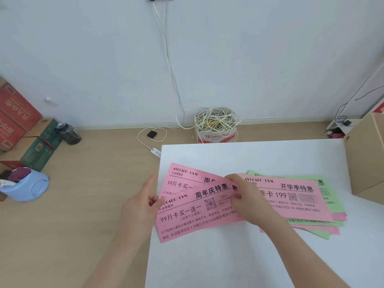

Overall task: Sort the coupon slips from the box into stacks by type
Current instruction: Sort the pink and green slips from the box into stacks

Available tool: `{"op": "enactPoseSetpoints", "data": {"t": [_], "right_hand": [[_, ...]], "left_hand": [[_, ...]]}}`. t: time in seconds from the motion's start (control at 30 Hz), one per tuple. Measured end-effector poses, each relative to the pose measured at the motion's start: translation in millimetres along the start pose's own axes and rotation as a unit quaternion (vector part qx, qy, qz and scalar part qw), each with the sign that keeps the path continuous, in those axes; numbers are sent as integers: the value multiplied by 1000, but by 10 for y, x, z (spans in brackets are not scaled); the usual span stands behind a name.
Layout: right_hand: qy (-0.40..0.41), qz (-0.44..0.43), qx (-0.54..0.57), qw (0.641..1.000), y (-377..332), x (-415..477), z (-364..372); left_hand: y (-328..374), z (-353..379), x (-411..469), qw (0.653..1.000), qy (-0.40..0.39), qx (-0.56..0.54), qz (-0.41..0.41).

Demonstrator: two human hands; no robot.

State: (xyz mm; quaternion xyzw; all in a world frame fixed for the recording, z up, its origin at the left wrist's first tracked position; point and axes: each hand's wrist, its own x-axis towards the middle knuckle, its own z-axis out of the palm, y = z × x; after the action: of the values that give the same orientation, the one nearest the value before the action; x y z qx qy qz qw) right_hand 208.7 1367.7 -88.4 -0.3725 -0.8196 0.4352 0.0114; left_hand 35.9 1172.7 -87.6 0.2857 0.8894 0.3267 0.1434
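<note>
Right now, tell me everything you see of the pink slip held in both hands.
The pink slip is thin paper, black print, AVOCADO·GYM heading, QR code. It tilts, right end higher, over a second pink slip on the white table. The left hand pinches its left end, the right hand its right.

Head cam is sitting above the near edge of the white table (249, 159), looking forward and down across it toward the far wall (83, 59), with the wide lens taking in that wall from left to right. It's working close: both forearms are showing from the near edge, the left hand (143, 202) and right hand (247, 200) are holding the pink coupon slip (193, 213) dead centre, the table is filling the right and the floor (83, 183) is taking the left.
</note>
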Motion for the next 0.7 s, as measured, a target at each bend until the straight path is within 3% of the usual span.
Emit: {"op": "enactPoseSetpoints", "data": {"t": [0.13, 0.27, 0.37, 0.5, 0.7], "right_hand": [[-33, 11, -28, 999, -3, 26, -39], [-41, 6, -43, 998, 11, 41, -65], [-32, 20, -53, 998, 13, 51, -31], [-38, 17, -57, 998, 38, 53, 40], [-45, 2, -57, 997, 22, 32, 87]], "left_hand": [[18, -5, 189, 983, -75, 131, 100], [-59, -104, 260, 994, -104, 38, -15], [-137, -60, 157, 984, -163, 64, -34], [-191, 43, 67, 990, -119, 61, -52], [-24, 74, 184, 998, -50, 34, 31]]}}
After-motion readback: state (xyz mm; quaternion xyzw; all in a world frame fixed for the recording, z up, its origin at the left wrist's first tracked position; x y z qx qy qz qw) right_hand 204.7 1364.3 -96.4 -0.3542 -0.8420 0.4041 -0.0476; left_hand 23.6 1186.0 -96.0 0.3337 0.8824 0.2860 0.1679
